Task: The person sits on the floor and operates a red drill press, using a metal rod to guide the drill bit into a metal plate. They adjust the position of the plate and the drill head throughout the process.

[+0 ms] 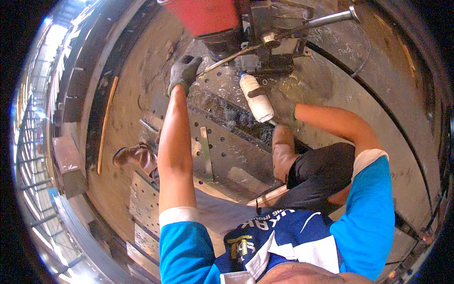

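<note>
Left hand point(183, 72): gloved in grey, stretched forward, fingers curled shut on the thin metal lever point(227, 59) of the drill machine point(255, 42).
Right hand: hidden behind the knee, grip cannot be told.
Drill machine: red-bodied, standing at the far edge of the perforated steel plate point(222, 142).
White plastic bottle point(257, 97): lying on the plate just before the machine.
Flat metal strip point(206, 152): mid-plate, loose.

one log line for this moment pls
left hand: gloved, on steel plate by red drill | right hand: hidden | white bottle: tip toward drill
</note>
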